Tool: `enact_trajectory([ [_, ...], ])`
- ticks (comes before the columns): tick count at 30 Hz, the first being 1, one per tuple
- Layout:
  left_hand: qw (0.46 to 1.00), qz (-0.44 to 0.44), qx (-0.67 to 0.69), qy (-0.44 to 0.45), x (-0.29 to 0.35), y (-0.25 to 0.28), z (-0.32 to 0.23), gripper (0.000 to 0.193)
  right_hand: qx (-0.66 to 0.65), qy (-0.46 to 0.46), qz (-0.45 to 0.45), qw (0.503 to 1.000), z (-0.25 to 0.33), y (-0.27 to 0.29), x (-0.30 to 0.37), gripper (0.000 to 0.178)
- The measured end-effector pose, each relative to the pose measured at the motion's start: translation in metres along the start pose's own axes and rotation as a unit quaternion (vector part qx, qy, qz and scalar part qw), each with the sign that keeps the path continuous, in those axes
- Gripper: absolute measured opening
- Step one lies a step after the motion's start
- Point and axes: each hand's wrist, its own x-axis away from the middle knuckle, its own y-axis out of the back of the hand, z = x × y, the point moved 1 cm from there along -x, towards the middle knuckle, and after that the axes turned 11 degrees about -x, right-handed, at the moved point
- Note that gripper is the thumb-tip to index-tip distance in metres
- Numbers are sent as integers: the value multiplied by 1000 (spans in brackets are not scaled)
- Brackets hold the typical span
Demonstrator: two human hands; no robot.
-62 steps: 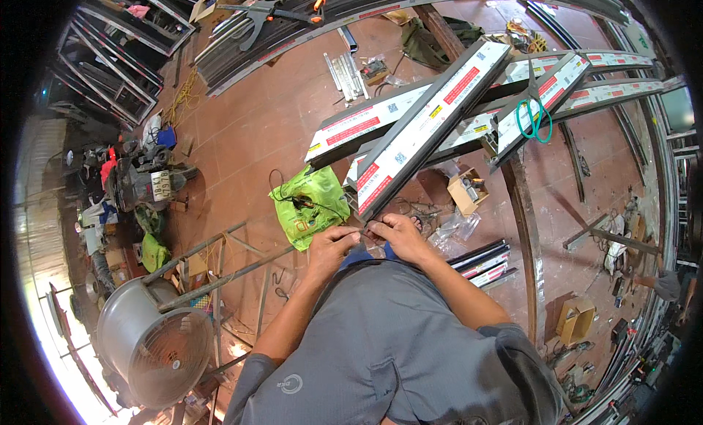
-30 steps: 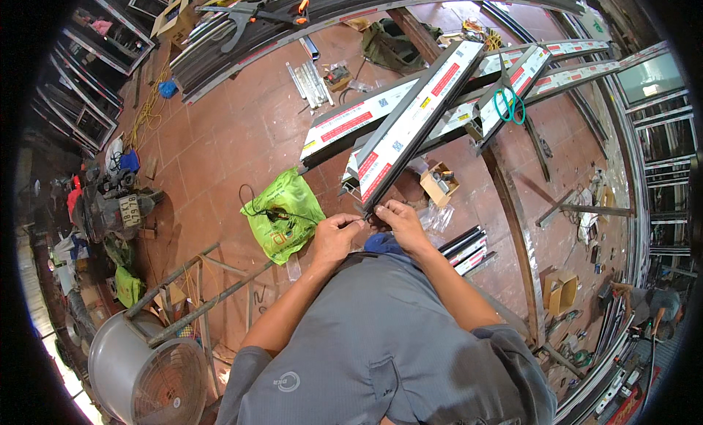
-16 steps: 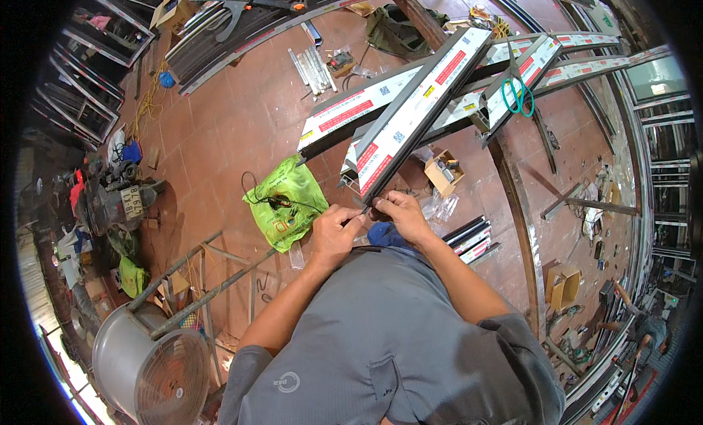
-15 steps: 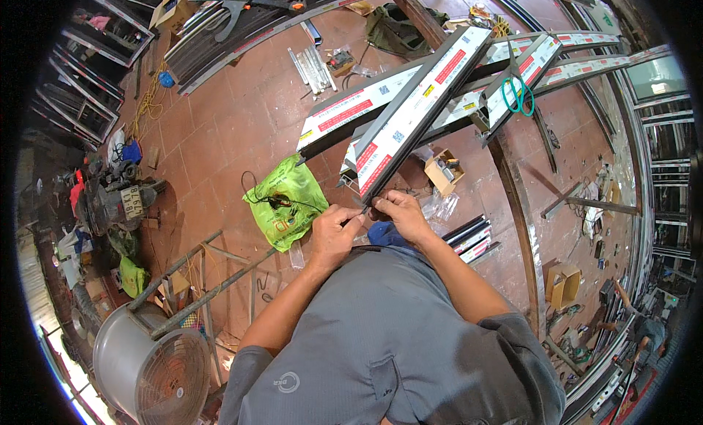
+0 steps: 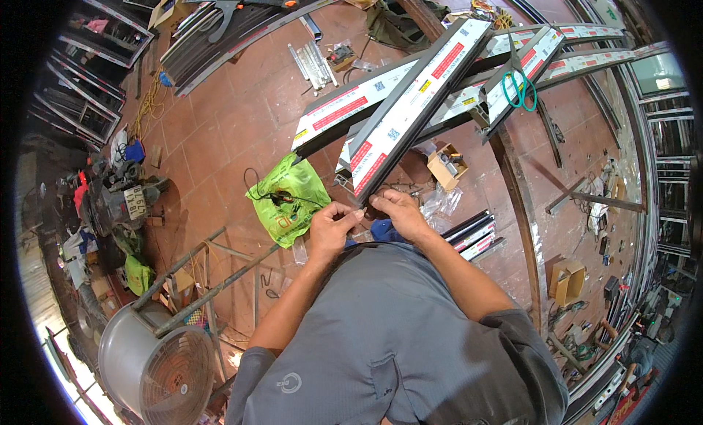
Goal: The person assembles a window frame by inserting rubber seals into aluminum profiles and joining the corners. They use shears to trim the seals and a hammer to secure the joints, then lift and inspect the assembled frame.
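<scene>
A long metal frame profile (image 5: 421, 95), dark-edged with white and red protective film, slopes toward me, its near end in front of my waist. My right hand (image 5: 401, 214) is closed at that end, its thumb and fingertips on the corner. Just left of it, my left hand (image 5: 331, 228) has thumb and forefinger pinched together; anything between them is too small to make out. Beneath lies a second filmed profile (image 5: 351, 111), partly covered. Scissors (image 5: 518, 91) with teal handles rest on a shorter profile at the right. A bright green plastic bag (image 5: 291, 198) lies beside my left hand.
A small open carton (image 5: 447, 167) sits on the tiled floor right of the profiles, another cardboard box (image 5: 566, 280) farther right. Several short profiles (image 5: 472, 236) lie by my right forearm. A large drum fan (image 5: 157, 366) and a metal stand (image 5: 220, 286) are at lower left.
My left fingertips have drawn slightly away from the profile's end. My right hand stays at the corner. The whole view has shifted a little.
</scene>
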Motion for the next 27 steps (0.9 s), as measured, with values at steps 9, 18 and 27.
enact_trajectory([
  [9, 998, 38, -20, 37, 2, 14, -1, 17, 61, 51, -17, 997, 0, 17, -17, 36],
  [18, 998, 4, 49, 37, 5, 6, 10, 23, 42, 44, -14, 998, 3, 13, -16, 34],
  [27, 997, -12, -64, -39, 1, 8, 3, 19, 51, 56, -22, 997, 4, 11, -15, 33],
])
